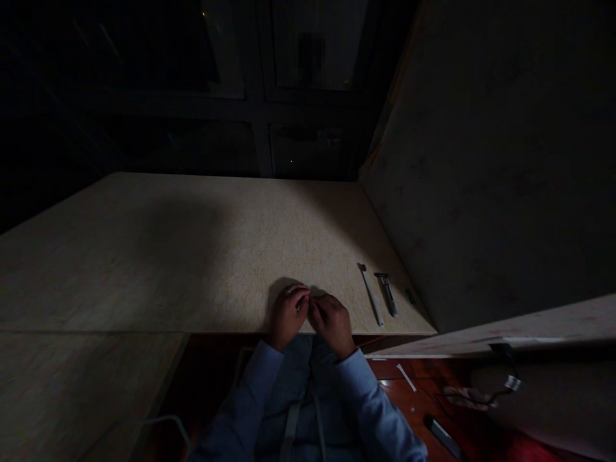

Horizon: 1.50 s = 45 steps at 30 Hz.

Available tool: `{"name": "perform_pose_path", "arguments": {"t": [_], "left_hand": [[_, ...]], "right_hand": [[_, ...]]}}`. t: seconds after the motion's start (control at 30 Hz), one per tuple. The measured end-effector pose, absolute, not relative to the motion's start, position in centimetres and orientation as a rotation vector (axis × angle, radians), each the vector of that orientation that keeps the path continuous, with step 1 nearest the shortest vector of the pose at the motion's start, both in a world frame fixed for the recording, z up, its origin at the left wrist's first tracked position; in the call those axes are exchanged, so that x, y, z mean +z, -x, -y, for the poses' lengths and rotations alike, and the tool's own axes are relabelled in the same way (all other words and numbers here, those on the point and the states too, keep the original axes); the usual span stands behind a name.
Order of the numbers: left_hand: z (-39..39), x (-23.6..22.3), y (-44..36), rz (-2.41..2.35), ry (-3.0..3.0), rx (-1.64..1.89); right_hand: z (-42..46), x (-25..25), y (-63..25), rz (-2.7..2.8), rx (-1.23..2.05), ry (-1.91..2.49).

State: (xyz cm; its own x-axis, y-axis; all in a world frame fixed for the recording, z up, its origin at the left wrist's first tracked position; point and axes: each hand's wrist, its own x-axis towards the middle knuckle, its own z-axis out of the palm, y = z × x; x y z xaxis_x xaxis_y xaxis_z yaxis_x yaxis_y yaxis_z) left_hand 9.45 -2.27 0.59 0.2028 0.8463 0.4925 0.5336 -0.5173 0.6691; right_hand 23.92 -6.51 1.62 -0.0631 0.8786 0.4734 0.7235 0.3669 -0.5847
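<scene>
My left hand (pixel 287 314) and my right hand (pixel 331 322) meet at the near edge of a pale wooden table (pixel 192 256). Both have their fingers curled and pinched together where they touch. Something small sits between the fingertips, too small and dark to name. A ring shows on my left hand. Blue sleeves cover both forearms. To the right of my right hand lie a white toothbrush (pixel 370 294) and a dark razor (pixel 387 294), side by side on the table.
A plain wall (pixel 481 160) rises at the table's right edge. A second pale board (pixel 505 333) juts in at the right. On the reddish floor lie a white stick (pixel 407 377), a dark flat object (pixel 445 437) and a cable (pixel 505 378). Dark windows stand behind.
</scene>
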Motion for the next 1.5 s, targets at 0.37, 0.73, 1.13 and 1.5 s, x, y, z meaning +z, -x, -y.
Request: {"name": "perform_pose_path", "arguments": {"t": [0.37,0.73,1.13,1.5], "left_hand": [[2.1,0.6,-9.4,-1.271,-2.127,1.247],[2.0,0.4,-9.3,-1.273,-2.117,1.222],[2.0,0.6,-9.2,-1.251,-2.113,1.24],[2.0,0.9,-9.2,-1.218,-2.116,1.242]], "right_hand": [[6.4,1.7,-23.9,1.828,0.257,1.412],[6.5,1.8,-23.9,1.808,0.273,1.387],[6.5,2.1,-24.0,1.822,0.301,1.421],[9.1,4.4,-26.1,1.645,0.623,1.263]]}}
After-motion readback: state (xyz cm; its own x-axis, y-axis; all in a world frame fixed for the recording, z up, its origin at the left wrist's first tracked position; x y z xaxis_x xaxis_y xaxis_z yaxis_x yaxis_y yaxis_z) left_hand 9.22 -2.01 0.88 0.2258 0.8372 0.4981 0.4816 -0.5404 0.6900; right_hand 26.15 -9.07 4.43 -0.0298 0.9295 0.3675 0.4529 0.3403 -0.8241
